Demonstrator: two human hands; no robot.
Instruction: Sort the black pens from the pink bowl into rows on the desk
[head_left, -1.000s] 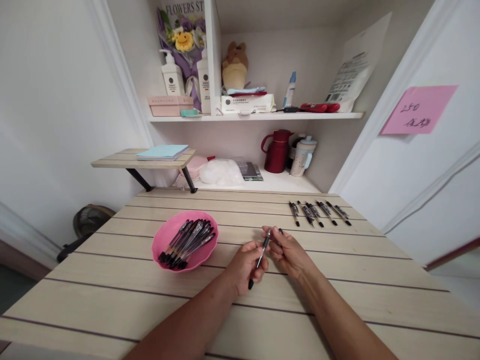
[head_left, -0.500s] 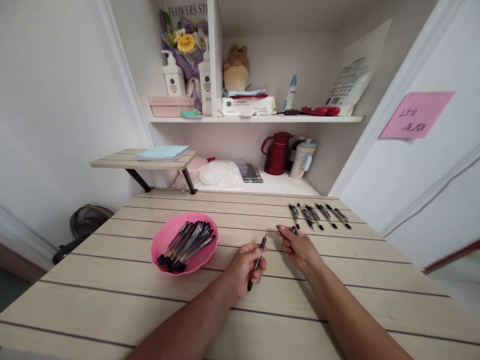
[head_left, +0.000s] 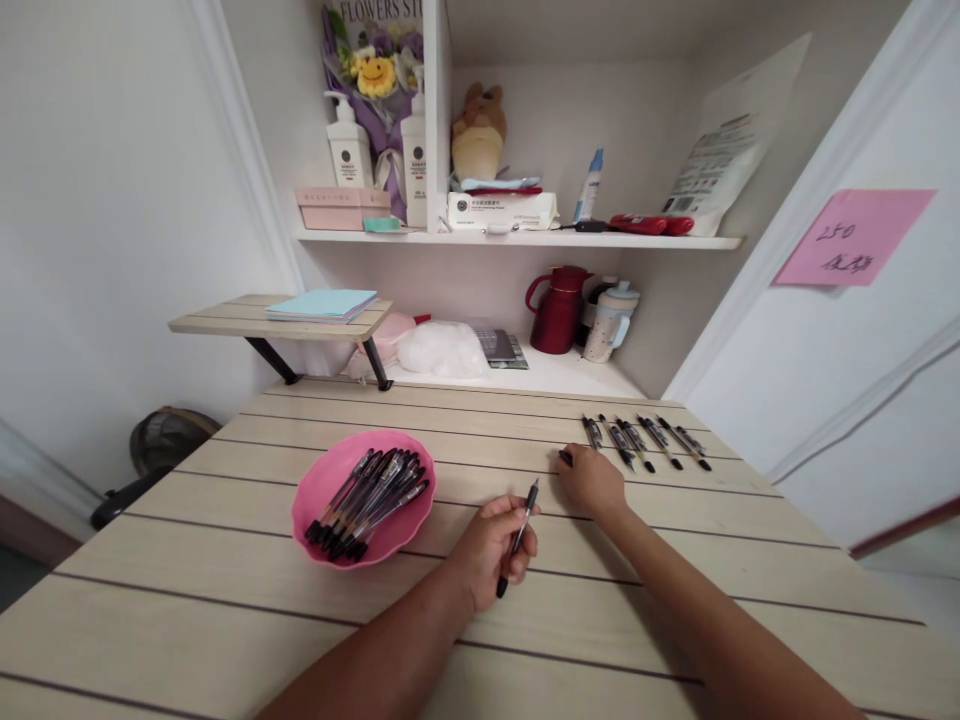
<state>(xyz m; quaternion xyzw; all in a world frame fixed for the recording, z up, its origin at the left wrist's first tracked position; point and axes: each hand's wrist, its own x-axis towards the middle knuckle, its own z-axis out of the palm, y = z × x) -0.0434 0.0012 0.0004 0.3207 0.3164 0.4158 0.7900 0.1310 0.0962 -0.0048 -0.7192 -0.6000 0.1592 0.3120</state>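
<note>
Presently, the left hand grips a pen; the right hand, at two o'clock from it, is curled around a black part. Versus one second earlier, the right hand sits apart from the pen.

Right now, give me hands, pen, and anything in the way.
Left hand holding uncapped pen, tip forward. Right hand gripping what looks like a black cap. Possible obstacles: pink bowl to the left, row of pens beyond right hand.
</note>
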